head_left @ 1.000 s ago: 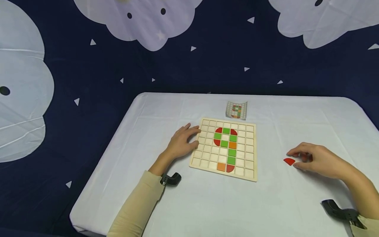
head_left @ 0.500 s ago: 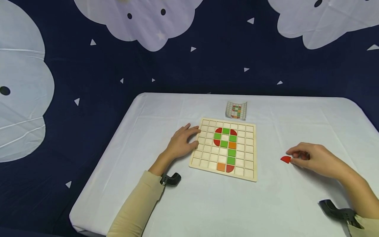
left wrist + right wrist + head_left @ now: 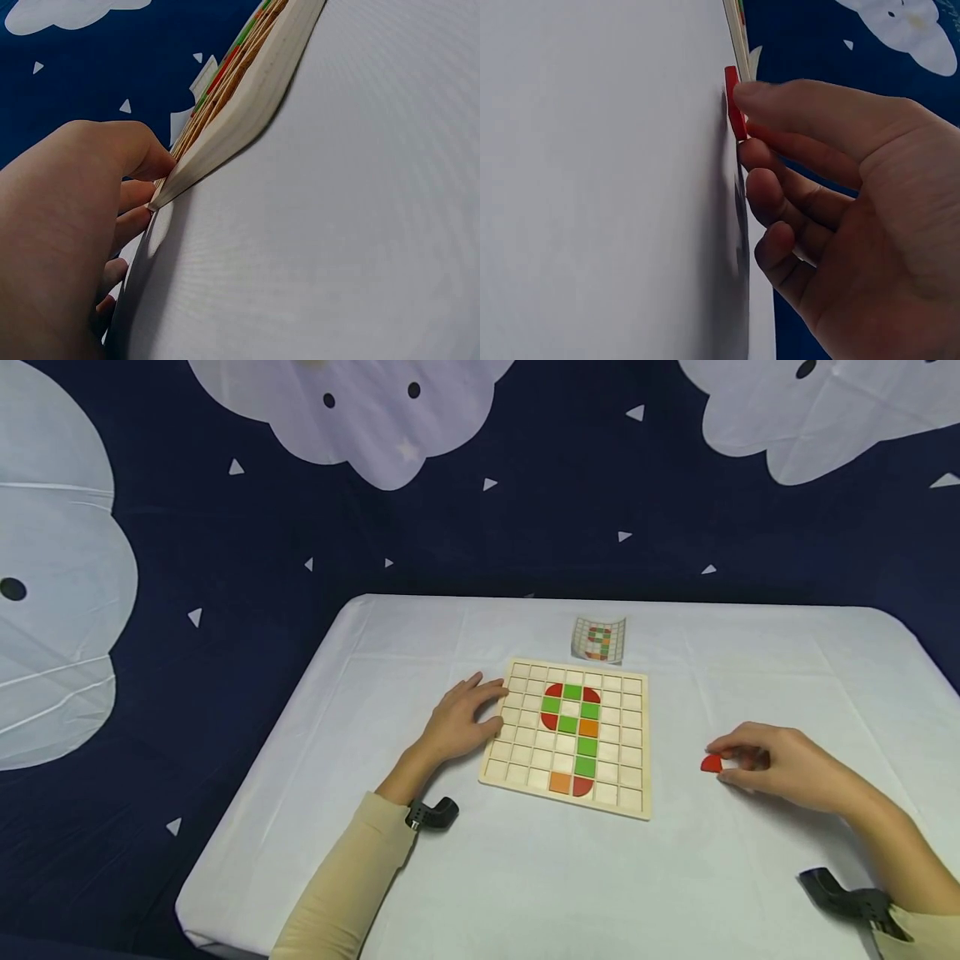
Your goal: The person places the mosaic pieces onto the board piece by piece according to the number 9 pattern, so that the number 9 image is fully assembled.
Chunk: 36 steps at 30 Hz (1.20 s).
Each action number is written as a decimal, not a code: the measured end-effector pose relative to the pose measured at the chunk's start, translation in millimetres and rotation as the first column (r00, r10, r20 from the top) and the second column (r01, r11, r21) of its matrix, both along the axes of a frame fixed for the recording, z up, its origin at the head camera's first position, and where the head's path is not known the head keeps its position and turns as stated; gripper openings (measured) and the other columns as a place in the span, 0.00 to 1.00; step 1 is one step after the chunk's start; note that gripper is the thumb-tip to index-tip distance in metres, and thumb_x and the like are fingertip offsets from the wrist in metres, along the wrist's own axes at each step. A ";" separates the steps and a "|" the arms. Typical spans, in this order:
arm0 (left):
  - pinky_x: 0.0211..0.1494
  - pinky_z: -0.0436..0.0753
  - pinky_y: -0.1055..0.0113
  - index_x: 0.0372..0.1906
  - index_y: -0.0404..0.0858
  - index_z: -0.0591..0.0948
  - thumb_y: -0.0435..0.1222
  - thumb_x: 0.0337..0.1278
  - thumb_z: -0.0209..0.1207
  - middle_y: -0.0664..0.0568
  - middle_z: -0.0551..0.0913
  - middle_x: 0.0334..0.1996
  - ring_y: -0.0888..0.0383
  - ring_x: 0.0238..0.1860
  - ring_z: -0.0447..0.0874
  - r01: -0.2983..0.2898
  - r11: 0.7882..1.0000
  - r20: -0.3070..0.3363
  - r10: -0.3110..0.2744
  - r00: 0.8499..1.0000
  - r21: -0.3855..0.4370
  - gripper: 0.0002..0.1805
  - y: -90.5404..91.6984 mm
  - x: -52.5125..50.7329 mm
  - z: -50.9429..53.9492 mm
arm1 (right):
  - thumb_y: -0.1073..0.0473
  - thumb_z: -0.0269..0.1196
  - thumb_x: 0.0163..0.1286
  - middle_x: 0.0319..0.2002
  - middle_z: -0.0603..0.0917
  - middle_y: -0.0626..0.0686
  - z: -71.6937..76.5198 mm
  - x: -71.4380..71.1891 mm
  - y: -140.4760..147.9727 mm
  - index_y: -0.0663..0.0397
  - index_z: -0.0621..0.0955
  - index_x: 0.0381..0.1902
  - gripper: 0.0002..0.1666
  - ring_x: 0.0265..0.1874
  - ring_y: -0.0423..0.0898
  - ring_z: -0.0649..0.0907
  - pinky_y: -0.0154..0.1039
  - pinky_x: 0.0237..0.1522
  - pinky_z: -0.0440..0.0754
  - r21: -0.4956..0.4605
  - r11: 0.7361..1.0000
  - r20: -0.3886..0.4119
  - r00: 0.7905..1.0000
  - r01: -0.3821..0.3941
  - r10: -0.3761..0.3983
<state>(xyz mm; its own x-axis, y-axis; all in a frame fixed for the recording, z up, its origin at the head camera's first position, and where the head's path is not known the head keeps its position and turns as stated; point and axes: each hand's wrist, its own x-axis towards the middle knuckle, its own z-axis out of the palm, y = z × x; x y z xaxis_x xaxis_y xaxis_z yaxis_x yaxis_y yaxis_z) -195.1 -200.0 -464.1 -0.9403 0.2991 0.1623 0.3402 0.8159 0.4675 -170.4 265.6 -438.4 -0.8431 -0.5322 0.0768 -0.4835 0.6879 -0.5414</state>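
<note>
My left hand (image 3: 461, 718) rests at the left edge of a wooden grid board (image 3: 517, 752), its thumb and fingers touching the rim. In the left wrist view, the left thumb and fingers (image 3: 135, 219) meet the pale edge of the board. Red, green and orange tiles sit in cells on the board in a 9-like shape, such as an orange tile (image 3: 588, 727) and a green tile (image 3: 585, 766). Right of the board, my right hand (image 3: 795, 768) pinches a red quarter-circle tile (image 3: 710, 763) between thumb and forefinger, low over the table. The right wrist view shows the thumb on the red tile (image 3: 732, 94).
A small printed card (image 3: 598, 640) with a similar pattern lies behind the board, its corners curling up. The table has a white cloth (image 3: 450, 893). A dark blue patterned backdrop (image 3: 420, 535) hangs behind.
My right hand has moved left toward the board, and the red quarter-circle tile has shifted left with it. The left hand and the board have stayed still.
</note>
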 end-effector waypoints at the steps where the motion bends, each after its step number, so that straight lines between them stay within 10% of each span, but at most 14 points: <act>1: 0.74 0.50 0.56 0.64 0.50 0.75 0.47 0.57 0.56 0.64 0.67 0.67 0.57 0.73 0.49 0.001 1.000 -0.001 -0.001 1.000 0.001 0.27 -0.1 0.0 0.0 | 0.53 0.74 0.55 0.31 0.79 0.39 -0.8 0.1 -1.3 0.42 0.83 0.46 0.19 0.27 0.37 0.75 0.30 0.25 0.73 -0.007 1.000 -0.007 1.000 -0.008 0.008; 36: 0.74 0.48 0.57 0.63 0.50 0.75 0.47 0.56 0.55 0.63 0.67 0.67 0.55 0.73 0.49 0.004 1.000 0.001 -0.004 1.000 -0.002 0.27 0.1 0.1 0.7 | 0.57 0.75 0.51 0.32 0.77 0.39 -3.7 2.9 -16.3 0.41 0.82 0.48 0.24 0.29 0.37 0.74 0.28 0.27 0.71 -0.008 0.999 -0.039 0.998 -0.045 0.045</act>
<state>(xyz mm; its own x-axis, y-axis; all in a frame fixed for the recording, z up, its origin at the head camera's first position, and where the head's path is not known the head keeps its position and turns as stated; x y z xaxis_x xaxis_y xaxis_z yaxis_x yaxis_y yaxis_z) -194.9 -199.9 -463.5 -0.9393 0.3032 0.1603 0.3428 0.8155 0.4662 -167.5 249.3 -442.0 -0.8148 -0.5685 0.1136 -0.5343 0.6603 -0.5277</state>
